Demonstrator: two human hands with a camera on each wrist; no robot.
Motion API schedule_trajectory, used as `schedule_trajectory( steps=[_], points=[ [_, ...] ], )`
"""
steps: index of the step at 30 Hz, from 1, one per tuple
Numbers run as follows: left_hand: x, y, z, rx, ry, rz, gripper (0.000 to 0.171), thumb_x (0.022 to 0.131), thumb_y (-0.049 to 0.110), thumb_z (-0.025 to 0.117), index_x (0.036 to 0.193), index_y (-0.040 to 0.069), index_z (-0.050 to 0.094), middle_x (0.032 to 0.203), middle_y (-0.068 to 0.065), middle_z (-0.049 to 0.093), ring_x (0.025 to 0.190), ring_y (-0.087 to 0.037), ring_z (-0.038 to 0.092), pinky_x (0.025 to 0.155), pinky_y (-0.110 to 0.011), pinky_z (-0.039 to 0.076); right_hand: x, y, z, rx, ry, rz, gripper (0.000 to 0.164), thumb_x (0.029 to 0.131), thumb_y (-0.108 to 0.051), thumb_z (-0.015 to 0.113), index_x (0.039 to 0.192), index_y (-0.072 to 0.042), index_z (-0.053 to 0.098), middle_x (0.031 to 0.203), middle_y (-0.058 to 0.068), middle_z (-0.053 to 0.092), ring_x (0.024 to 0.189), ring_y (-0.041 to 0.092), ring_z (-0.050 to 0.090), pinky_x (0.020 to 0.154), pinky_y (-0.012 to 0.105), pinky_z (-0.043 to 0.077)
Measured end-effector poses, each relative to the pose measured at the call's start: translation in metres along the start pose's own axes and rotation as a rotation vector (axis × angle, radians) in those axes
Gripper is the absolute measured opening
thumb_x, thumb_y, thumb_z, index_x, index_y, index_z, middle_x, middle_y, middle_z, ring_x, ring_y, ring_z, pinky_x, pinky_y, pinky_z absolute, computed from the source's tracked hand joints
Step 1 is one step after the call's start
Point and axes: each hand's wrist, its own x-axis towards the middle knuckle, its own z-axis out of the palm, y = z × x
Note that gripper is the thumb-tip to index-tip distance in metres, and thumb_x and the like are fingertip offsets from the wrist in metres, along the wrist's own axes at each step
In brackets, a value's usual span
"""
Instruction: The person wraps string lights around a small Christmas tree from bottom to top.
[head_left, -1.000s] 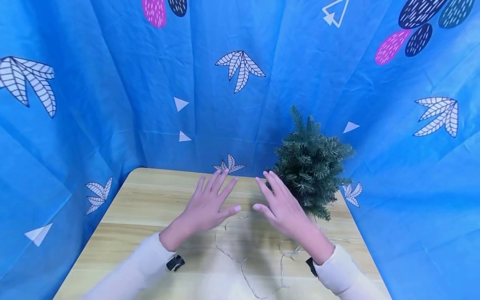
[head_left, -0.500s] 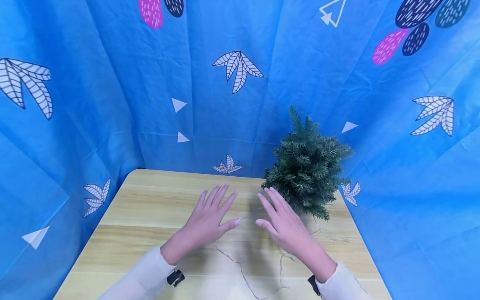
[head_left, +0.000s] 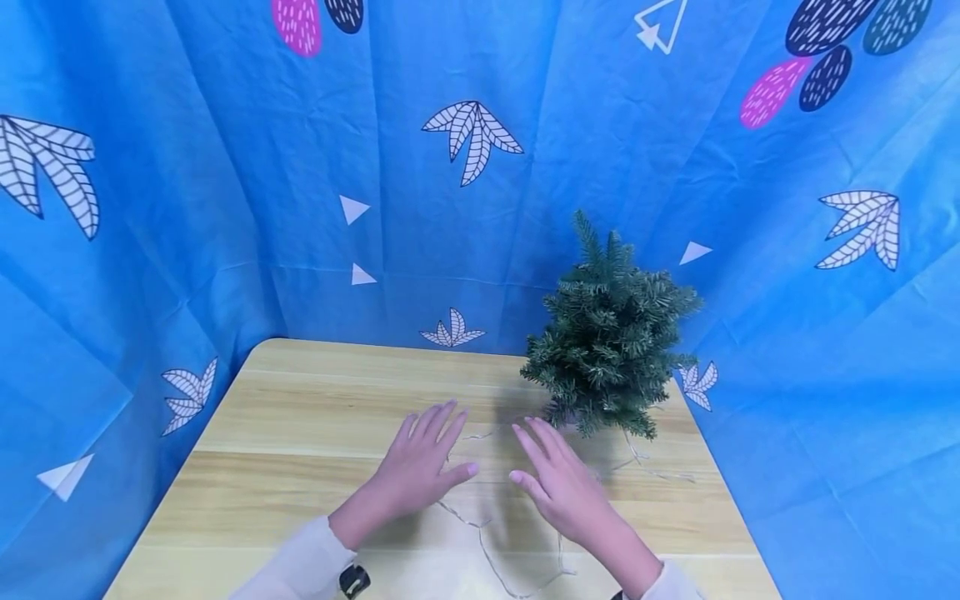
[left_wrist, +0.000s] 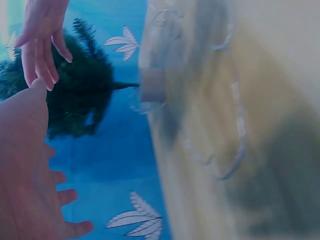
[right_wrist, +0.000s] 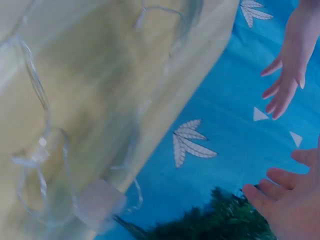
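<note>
Both hands hover palm down above the table, fingers spread and nothing held. My left hand (head_left: 420,468) is over the middle, beside a thin clear wire string (head_left: 489,557) that looks like string lights. The right hand (head_left: 564,487) is a little in front of a small artificial fir tree (head_left: 611,333). Part of the string lies hidden beneath the hands. Seen in the right wrist view, the tree's thin trunk stands in a pale block base (right_wrist: 101,204), with loops of wire (right_wrist: 42,107) near it. The left wrist view shows the same base (left_wrist: 152,85), blurred.
The light wooden table (head_left: 300,400) has a rounded back left corner. A blue patterned cloth (head_left: 315,150) hangs close behind it and on both sides. Loose wire ends (head_left: 667,477) trail toward the right edge.
Both hands have drawn back toward the person and lower in the head view, fingers still spread. The tree and wire string have stayed in place; the head view has shifted slightly.
</note>
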Motion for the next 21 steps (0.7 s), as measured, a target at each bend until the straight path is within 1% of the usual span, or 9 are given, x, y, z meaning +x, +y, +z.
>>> schedule_trajectory(
  steps=[4,7,10,12,15,21],
  points=[
    [-0.005,-0.002,0.023,-0.021,0.013,0.02,0.082,0.099,0.068,0.042,0.161,0.018,0.024,0.167,-0.011,0.021,0.15,-0.035,0.028,0.118,-0.061,0.023,-0.008,0.0,0.015,0.017,-0.005,0.015,0.066,0.103,-0.05,0.048,0.159,-0.018,0.032,0.164,0.01,0.029,0.151,0.034,0.029,0.115,0.058,0.034],
    [-0.008,-0.004,0.036,-0.031,0.026,0.031,0.082,0.098,0.069,0.041,0.16,0.017,0.029,0.165,-0.012,0.027,0.147,-0.036,0.034,0.116,-0.059,0.027,-0.012,0.0,0.023,0.019,0.006,0.009,0.065,0.103,-0.049,0.049,0.158,-0.016,0.034,0.164,0.01,0.029,0.151,0.035,0.028,0.116,0.056,0.031],
    [-0.011,-0.004,0.044,-0.036,0.025,0.03,0.083,0.098,0.073,0.034,0.159,0.017,0.031,0.164,-0.011,0.029,0.145,-0.035,0.036,0.116,-0.059,0.029,-0.016,-0.001,0.03,-0.004,0.024,0.003,0.064,0.103,-0.047,0.05,0.157,-0.014,0.036,0.164,0.009,0.029,0.152,0.033,0.027,0.117,0.054,0.03],
    [-0.012,-0.005,0.049,-0.05,0.026,0.029,0.083,0.098,0.073,0.033,0.158,0.016,0.033,0.163,-0.012,0.032,0.144,-0.036,0.038,0.115,-0.059,0.03,-0.018,-0.001,0.034,-0.017,0.031,0.001,0.064,0.103,-0.045,0.053,0.156,-0.014,0.038,0.164,0.009,0.031,0.152,0.032,0.027,0.117,0.053,0.03],
    [-0.014,-0.007,0.058,-0.066,0.027,0.025,0.083,0.098,0.073,0.034,0.158,0.016,0.034,0.161,-0.012,0.035,0.143,-0.036,0.039,0.115,-0.06,0.03,-0.022,-0.003,0.041,-0.007,0.027,0.001,0.063,0.102,-0.044,0.055,0.155,-0.013,0.04,0.162,0.009,0.034,0.15,0.032,0.03,0.116,0.054,0.032],
    [-0.018,-0.012,0.076,-0.09,0.004,0.017,0.079,0.098,0.068,0.043,0.157,0.017,0.035,0.16,-0.011,0.038,0.142,-0.035,0.041,0.114,-0.06,0.031,-0.033,-0.004,0.066,0.049,-0.015,0.033,0.061,0.104,-0.048,0.049,0.153,-0.013,0.043,0.156,0.01,0.043,0.144,0.033,0.041,0.111,0.057,0.04]
  ],
)
